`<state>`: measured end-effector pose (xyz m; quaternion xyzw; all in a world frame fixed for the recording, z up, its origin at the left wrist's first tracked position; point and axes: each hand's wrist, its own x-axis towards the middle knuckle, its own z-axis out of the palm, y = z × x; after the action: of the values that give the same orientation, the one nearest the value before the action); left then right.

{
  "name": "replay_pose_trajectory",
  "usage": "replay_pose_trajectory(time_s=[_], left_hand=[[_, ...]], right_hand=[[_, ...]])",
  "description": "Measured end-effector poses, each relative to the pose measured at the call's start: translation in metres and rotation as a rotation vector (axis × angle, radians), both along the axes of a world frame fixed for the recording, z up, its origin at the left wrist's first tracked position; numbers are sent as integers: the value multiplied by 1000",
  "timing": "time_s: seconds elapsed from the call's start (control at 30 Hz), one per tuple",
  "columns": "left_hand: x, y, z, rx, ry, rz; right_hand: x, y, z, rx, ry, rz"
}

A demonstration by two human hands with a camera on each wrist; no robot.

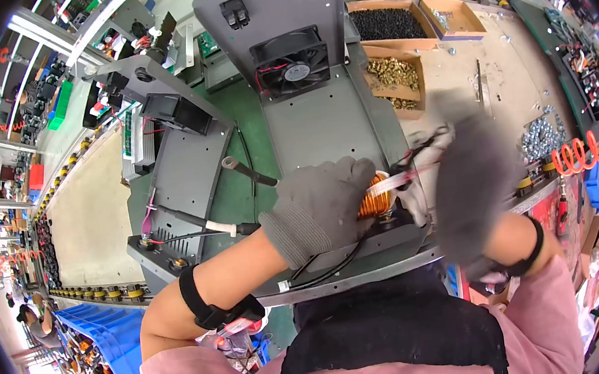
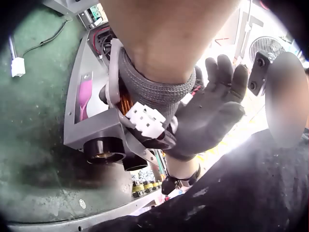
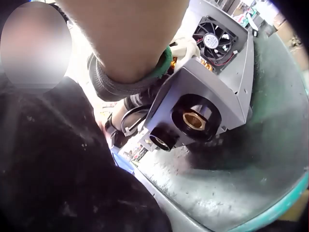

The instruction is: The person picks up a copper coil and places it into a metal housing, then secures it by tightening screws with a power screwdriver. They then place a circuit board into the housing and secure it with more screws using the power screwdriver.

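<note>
My gloved left hand (image 1: 327, 202) grips a copper-wound coil (image 1: 382, 194) at the front of a grey metal chassis (image 1: 319, 130). In the head view my right hand (image 1: 477, 175) is a blur to the right of the coil. The left wrist view shows that right hand (image 2: 207, 113) palm up, fingers extended and apart. A pale strip (image 1: 408, 178) runs from the coil toward it, beside white-sleeved leads (image 1: 412, 204). A white connector (image 2: 146, 120) hangs by my left cuff. Round black fittings (image 3: 195, 118) sit on the chassis front.
A second grey chassis (image 1: 184, 166) with a fan stands to the left, with a black cable (image 1: 189, 217) across it. Cardboard boxes of black screws (image 1: 388, 24) and brass parts (image 1: 393, 75) lie behind at right. Loose silver hardware (image 1: 542, 136) and an orange coiled hose (image 1: 588, 153) are further right.
</note>
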<state>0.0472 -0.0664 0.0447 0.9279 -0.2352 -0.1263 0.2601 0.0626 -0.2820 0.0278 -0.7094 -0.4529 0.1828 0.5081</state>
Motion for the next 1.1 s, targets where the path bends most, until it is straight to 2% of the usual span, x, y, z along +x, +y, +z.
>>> replay_pose_trajectory(time_s=[0.07, 0.1, 0.13, 0.17, 0.2, 0.23, 0.27, 0.37, 0.43, 0.5, 0.57, 0.6, 0.67, 0.7, 0.73, 0.77, 0.8, 0.83, 0.87, 0.93, 0.97, 1.0, 1.07, 1.1], left_hand=[[-1, -2, -2, 204, -133, -13], [-2, -1, -5, 162, -216, -23], [-2, -1, -6, 167, -226, -15], [-2, -1, -6, 136, -245, -19], [-2, 0, -6, 107, -265, -27], [-2, 0, -5, 115, -251, -29], [-2, 0, -5, 127, -267, -19], [-2, -3, -3, 216, -194, -8], [-1, 0, -11, 202, -236, -5], [0, -1, -9, 186, -268, -10], [0, -4, -5, 96, -264, 87], [-1, -3, 1, 100, -258, 92], [1, 0, 13, -206, -267, 31], [1, 0, 0, -320, -267, 23], [2, -2, -4, -433, -148, -23], [2, -5, -12, -518, -172, -36], [3, -8, -13, -604, -198, -55], [2, -7, -12, -616, -145, -78], [-1, -5, -13, -621, -123, -68], [4, 0, -57, -908, 384, -67], [17, 8, -86, -810, -61, -203], [17, 18, -118, -540, -331, -296], [27, 34, -149, -621, -100, -232], [34, 36, -128, -663, -135, -281]], right_hand=[[-14, -20, 6, 590, -209, -588], [-13, -31, -18, 617, -476, -622], [-16, -51, -29, 410, -455, -484], [-31, -54, -39, 168, -405, -459], [-42, -48, -42, 51, -394, -451], [-50, -37, -34, -180, -494, -421], [-60, -23, -51, -136, -380, -563], [-48, -10, -57, -242, -448, -567], [-44, -10, -55, -200, -202, -515], [-37, -13, -48, -173, -254, -516], [-26, -17, -27, -145, -338, -514], [-20, -27, -10, -199, -420, -425], [-24, -30, 35, -236, -701, -338], [-29, -31, 53, -295, -753, -317], [-35, -31, 66, -356, -804, -299], [-38, -30, 79, -355, -800, -303], [-41, -28, 92, -479, -849, -248], [-43, -24, 98, -606, -891, -194], [-44, -19, 99, -614, -887, -208], [-44, -6, 100, -695, -1044, -93], [-42, 4, 95, -713, -1083, -55], [-38, 12, 92, -721, -1075, -67], [-29, 22, 87, -674, -1126, -123], [-22, 26, 84, -640, -1112, -161]])
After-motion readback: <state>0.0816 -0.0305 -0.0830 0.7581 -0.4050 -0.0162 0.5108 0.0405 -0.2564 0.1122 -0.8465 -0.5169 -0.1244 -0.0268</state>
